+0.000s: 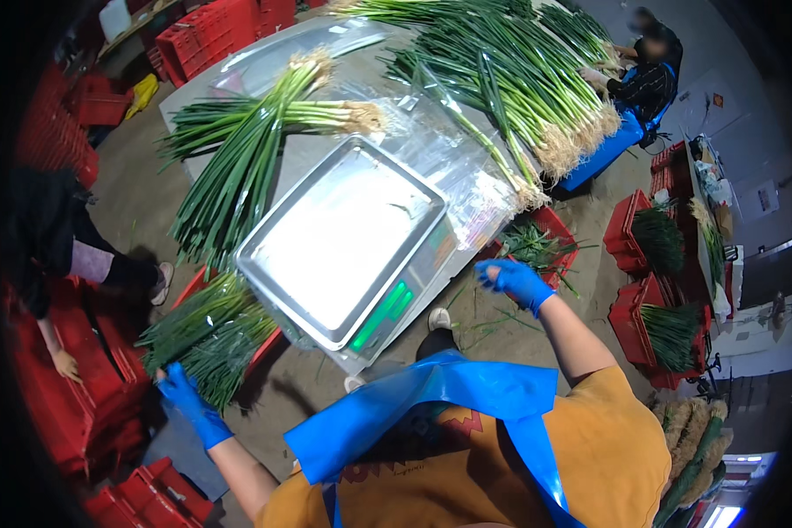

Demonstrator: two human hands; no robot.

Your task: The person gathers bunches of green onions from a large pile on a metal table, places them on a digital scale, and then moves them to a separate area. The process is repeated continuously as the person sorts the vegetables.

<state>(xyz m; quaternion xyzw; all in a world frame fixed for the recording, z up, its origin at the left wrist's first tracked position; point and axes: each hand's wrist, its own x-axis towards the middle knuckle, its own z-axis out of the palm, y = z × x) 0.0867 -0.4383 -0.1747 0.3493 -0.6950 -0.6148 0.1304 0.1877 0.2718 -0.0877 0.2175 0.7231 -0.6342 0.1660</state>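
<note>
My left hand (195, 409), in a blue glove, is beside the leaf tips of green onion bundles (218, 336) lying in a red crate at the left; whether it touches them is unclear. My right hand (515, 282), also in a blue glove, hangs near a red crate (563, 241) of loose green leaves and holds nothing visible. Between my hands stands a scale with a shiny metal pan (343, 241) and a lit green display (383, 315). Only a small leaf scrap (401, 210) shows on the pan. Two crossed green onion bundles (264, 125) lie beyond it.
A large green onion pile (501, 86) and clear plastic bags (429, 145) cover much of the table (297, 162). People are at the far right and left. Red crates (86, 369) stand at the left; more crates (633, 323) with green onions stand right.
</note>
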